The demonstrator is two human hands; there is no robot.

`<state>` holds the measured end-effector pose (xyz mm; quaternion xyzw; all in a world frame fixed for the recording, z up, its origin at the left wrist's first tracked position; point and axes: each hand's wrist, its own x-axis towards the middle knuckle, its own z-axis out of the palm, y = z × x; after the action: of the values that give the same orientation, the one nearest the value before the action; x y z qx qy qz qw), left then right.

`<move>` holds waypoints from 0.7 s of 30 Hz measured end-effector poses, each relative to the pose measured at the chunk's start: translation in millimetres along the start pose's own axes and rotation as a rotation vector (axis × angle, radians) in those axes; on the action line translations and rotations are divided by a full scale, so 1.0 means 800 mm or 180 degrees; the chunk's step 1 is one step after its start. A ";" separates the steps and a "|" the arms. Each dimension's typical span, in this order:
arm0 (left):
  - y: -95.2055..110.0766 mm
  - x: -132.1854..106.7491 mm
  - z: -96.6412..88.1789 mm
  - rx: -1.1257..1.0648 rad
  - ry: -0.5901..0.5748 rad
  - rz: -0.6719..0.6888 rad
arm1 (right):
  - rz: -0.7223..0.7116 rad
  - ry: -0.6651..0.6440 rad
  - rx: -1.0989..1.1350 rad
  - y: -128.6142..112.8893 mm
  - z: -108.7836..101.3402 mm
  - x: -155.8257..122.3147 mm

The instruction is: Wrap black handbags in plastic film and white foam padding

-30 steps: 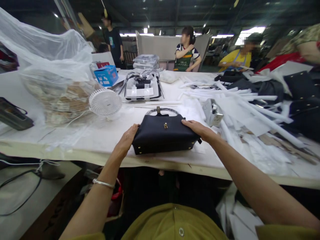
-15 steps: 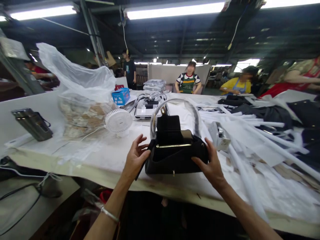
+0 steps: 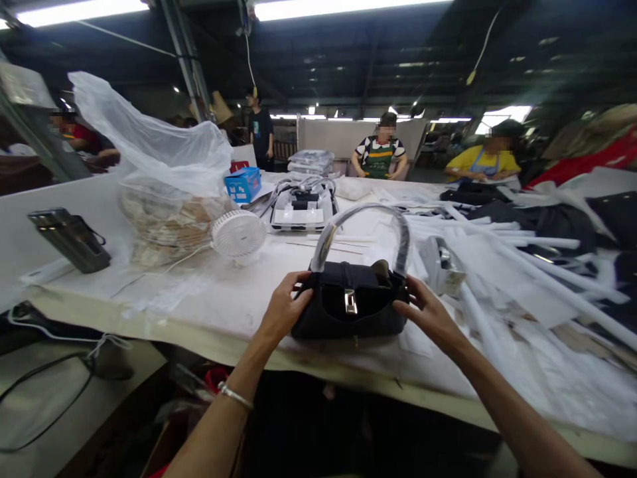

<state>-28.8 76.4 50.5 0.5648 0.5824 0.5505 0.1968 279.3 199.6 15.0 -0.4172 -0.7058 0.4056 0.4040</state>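
A small black handbag [image 3: 348,312] stands upright on the white table [image 3: 239,299] just in front of me. Its arched handle [image 3: 398,229] is wrapped in clear plastic and a gold clasp hangs on the front flap. My left hand [image 3: 283,309] grips the bag's left end, fingers curled over the top edge. At the right end my right hand [image 3: 426,311] holds the bag the same way.
A small white fan [image 3: 239,234] and a large clear plastic bag of packets [image 3: 164,199] sit to the left, with a dark flask [image 3: 70,239] further left. White paper rolls [image 3: 517,265] and black bags cover the right side. A tray of wrapped goods [image 3: 301,209] lies behind. Several people sit or stand at the far side.
The bag went from lying flat to standing upright. Its front flap, raised half a second ago, now lies down over the opening with the clasp in front. Both hands stay on its ends.
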 end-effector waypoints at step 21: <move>0.016 0.015 0.005 -0.0984 -0.0543 -0.0286 | -0.0054 0.0596 0.0180 0.002 0.064 -0.050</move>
<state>-22.9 85.2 65.0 0.5460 0.4967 0.5742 0.3544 246.2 151.8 -13.4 -0.4357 -0.6568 0.3812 0.4832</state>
